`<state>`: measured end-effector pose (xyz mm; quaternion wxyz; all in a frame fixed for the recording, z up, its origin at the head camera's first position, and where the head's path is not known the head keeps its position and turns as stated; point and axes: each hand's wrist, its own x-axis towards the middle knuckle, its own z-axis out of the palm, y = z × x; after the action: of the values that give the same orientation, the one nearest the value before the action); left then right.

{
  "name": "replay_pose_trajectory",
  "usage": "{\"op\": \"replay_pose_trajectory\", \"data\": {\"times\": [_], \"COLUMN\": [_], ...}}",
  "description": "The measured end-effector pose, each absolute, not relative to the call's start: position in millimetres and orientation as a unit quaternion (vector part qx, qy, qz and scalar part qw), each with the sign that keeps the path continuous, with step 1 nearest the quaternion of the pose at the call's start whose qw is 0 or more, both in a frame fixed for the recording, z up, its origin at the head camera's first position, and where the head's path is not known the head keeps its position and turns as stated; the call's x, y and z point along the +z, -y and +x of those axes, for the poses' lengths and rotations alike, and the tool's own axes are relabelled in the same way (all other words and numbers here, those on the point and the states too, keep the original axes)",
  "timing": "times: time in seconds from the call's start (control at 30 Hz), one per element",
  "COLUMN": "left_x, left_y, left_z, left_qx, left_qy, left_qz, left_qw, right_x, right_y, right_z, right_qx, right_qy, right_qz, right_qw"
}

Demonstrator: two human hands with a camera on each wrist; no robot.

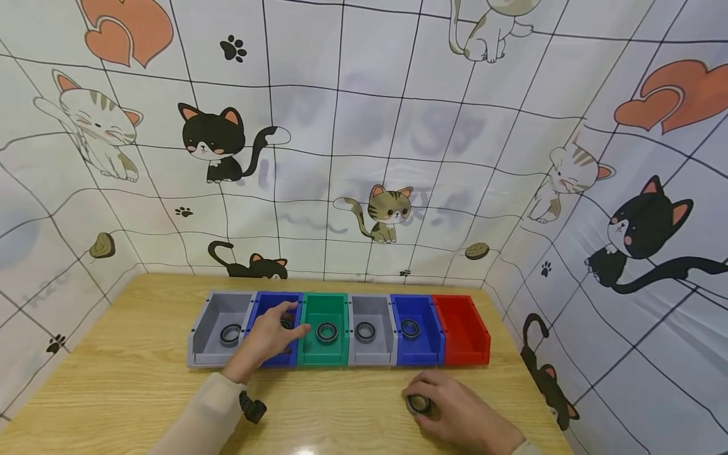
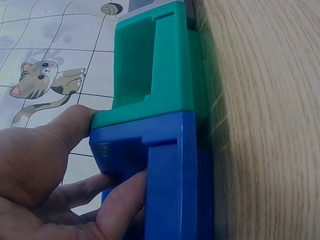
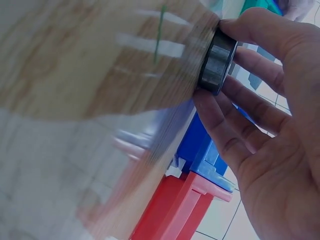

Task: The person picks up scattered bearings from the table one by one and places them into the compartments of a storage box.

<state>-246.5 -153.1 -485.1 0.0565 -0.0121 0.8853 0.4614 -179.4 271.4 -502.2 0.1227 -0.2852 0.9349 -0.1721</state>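
My left hand (image 1: 270, 335) reaches into the left blue bin (image 1: 272, 360), fingers spread, the thumb over the wall shared with the green bin (image 1: 323, 359). A bearing (image 1: 286, 324) shows partly in that blue bin, between thumb and forefinger. In the left wrist view the fingers (image 2: 122, 205) dip inside the blue bin behind its front lip. Over the table in front of the bins, my right hand (image 1: 455, 407) pinches a dark ball bearing (image 3: 216, 62) by its outer edge, between thumb and fingers. The bearing stands on edge at the tabletop in the right wrist view.
More bearings lie singly in the left grey bin (image 1: 207, 359), the green bin, the right grey bin (image 1: 372, 359) and the right blue bin (image 1: 421, 359). The red bin (image 1: 463, 332) ends the row at the right. A cat-print cloth (image 1: 307, 126) hangs behind the wooden table (image 1: 318, 411).
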Motion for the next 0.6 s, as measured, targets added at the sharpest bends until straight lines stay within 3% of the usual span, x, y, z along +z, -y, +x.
{"op": "replay_pose_trajectory", "data": {"times": [0.6], "left_x": [-488.7], "left_y": [155.2], "left_z": [-247.6], "left_qx": [0.455], "left_qy": [-0.889], "left_qz": [-0.01], "left_qw": [0.053], "right_x": [-500.4], "right_y": [-271.2], "right_z": [-181.1], "right_qx": [-0.171], "right_qy": [-0.935], "right_qz": [-0.282], "right_qw": [0.128]}}
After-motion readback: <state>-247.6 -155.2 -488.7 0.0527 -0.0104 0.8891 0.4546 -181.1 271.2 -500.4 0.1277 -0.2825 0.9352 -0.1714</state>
